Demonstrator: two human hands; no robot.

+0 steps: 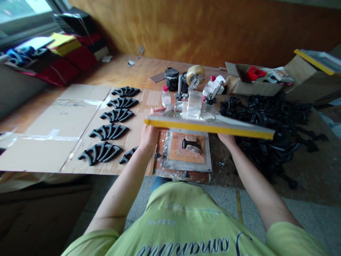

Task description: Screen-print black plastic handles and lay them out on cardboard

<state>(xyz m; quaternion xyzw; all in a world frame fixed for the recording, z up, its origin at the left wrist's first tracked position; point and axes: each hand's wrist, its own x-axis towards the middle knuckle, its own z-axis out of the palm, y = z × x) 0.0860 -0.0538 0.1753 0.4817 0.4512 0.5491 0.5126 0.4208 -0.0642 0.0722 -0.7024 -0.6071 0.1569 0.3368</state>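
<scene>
Both hands hold the near rail of a flat, yellow-edged wooden screen frame [210,126], which is tilted up off the bench: the left hand [149,133] wraps its left end, and the right hand [226,139] grips from beneath, partly hidden. Below and between them a small black plastic part [191,144] sits on a grey metal plate [186,165]. The frame looks stiff and light but wide, and its mesh is likely delicate, so the rail ends seem the sound holds. Beyond the left hand lie rows of curved black plastic pieces [109,131], beyond the right a loose black heap [269,121], and farthest off a roll of tan tape [195,73].
</scene>
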